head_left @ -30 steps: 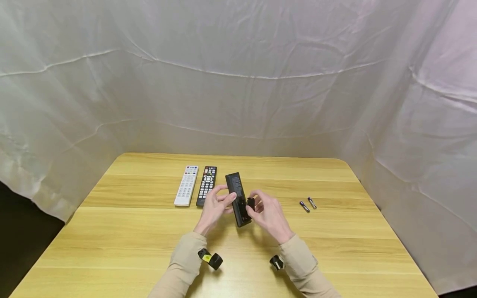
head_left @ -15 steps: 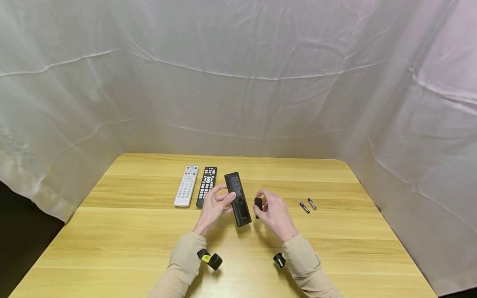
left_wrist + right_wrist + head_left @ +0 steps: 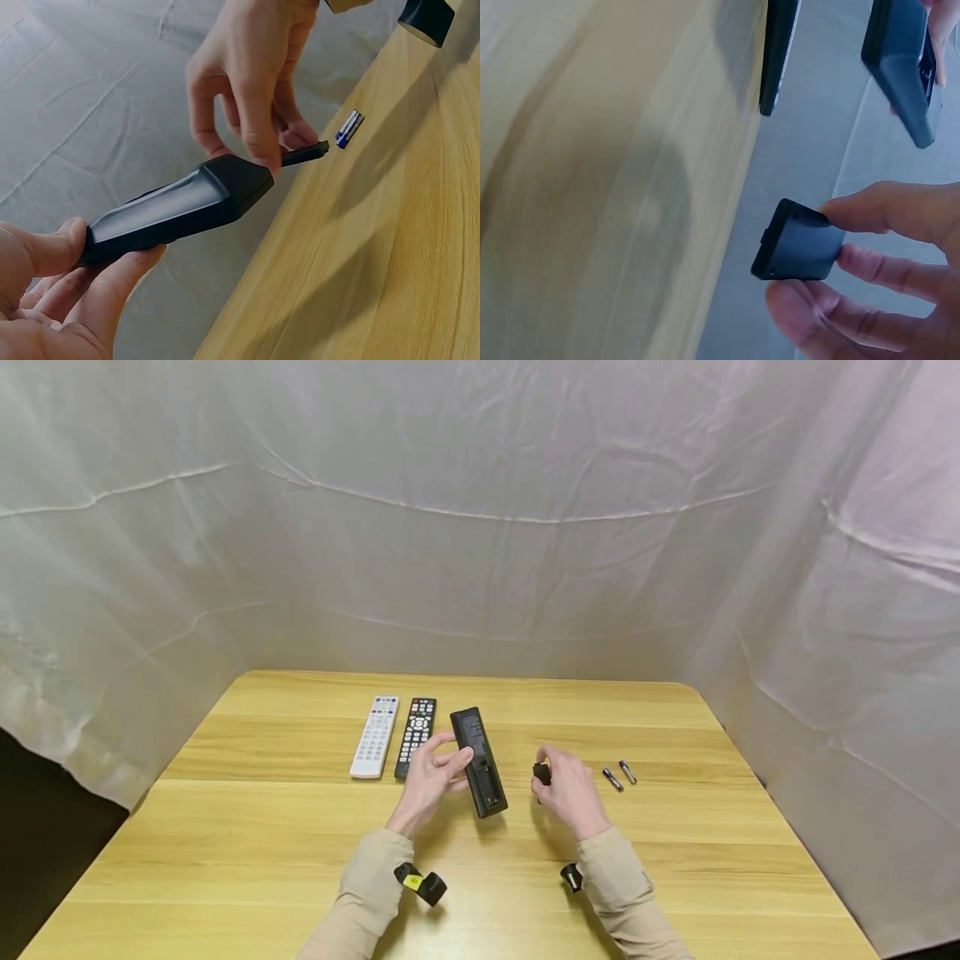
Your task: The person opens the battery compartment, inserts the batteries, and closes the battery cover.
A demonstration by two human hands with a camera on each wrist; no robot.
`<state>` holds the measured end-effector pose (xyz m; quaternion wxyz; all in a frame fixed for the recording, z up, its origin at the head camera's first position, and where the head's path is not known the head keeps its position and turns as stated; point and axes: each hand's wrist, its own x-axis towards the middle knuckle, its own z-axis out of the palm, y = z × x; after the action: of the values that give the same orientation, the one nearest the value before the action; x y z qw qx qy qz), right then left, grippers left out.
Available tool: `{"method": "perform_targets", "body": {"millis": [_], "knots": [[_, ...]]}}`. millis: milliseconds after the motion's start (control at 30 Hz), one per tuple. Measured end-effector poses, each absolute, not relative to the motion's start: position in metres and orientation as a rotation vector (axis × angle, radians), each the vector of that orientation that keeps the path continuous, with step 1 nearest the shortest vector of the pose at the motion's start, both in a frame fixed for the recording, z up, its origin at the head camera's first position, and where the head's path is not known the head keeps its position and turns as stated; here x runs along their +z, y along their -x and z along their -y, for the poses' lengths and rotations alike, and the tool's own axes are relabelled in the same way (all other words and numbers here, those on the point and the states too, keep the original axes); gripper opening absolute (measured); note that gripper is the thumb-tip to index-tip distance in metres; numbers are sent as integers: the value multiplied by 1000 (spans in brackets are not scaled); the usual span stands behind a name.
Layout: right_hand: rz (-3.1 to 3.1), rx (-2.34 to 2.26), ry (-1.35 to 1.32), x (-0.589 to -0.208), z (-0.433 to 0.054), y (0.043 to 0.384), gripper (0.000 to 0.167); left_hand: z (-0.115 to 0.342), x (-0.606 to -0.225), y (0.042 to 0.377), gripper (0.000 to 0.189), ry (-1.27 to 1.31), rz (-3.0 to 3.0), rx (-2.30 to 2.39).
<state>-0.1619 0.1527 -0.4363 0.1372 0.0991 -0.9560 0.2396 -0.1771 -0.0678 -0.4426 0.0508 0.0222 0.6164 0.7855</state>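
Note:
My left hand (image 3: 429,781) holds a black remote control (image 3: 471,731) above the table, thumb on its back and fingers beneath. Its back faces up, and the uncovered battery compartment (image 3: 489,783) lies at the near end; no batteries show in it. To the right, apart from the remote, my right hand (image 3: 576,793) pinches a small black battery cover (image 3: 802,247) between thumb and fingers. In the right wrist view the cover hangs in the air, its flat face visible. Two small batteries (image 3: 612,779) with dark blue ends lie on the table beyond my right hand.
A white remote control (image 3: 375,737) and a black one with white buttons (image 3: 417,731) lie side by side, left of my left hand. The wooden table (image 3: 225,827) is enclosed by a pale cloth curtain (image 3: 480,568). A camera sits on each wrist.
My right hand has drawn the battery cover away from the remote and to the right, uncovering the compartment. My left hand and its remote have barely moved.

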Motion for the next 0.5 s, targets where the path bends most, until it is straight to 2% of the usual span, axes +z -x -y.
{"method": "perform_targets", "body": {"millis": [500], "knots": [[2934, 609, -141, -441, -178, 167, 21, 70, -442, 177, 39, -75, -1857, 2389]]}}
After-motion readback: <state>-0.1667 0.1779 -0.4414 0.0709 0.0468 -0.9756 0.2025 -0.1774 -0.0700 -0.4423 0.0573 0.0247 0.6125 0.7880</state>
